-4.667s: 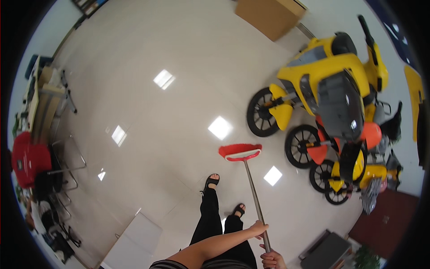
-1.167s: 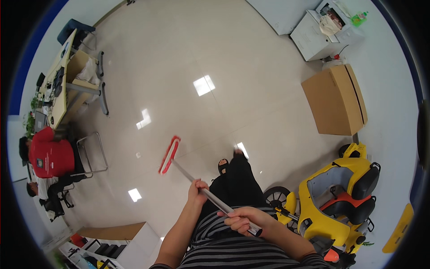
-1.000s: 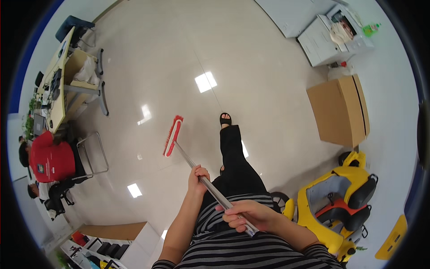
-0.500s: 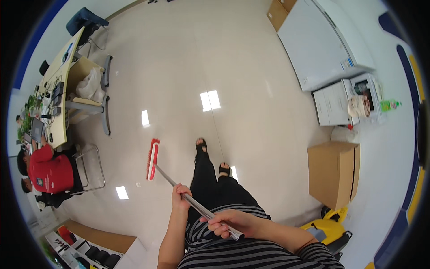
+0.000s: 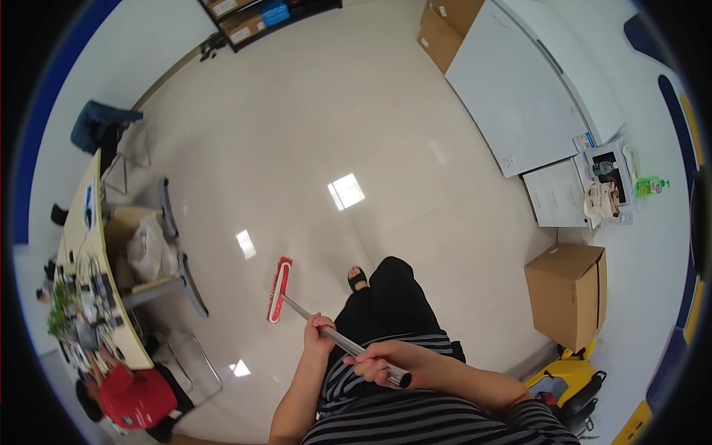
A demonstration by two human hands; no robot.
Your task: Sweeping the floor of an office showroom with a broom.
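Note:
A push broom with a red and white head and red bristles stands on the glossy floor, ahead and to the left of my foot. Its long metal handle slants back toward my waist. My left hand is wrapped round the handle at its middle stretch. Nearer my body, my right hand grips the handle close to its dark end. One sandalled foot shows on the floor; the other is hidden below my raised knee.
A person in a red shirt sits at a cluttered desk on the left. A white bag rests beneath it. Along the right stand a white freezer-like cabinet, white drawers, a cardboard box and a yellow machine.
I have stepped forward with one knee raised. The broom head sits slightly lower and further right in view. Shelves appear at the far end. Both hands keep their hold.

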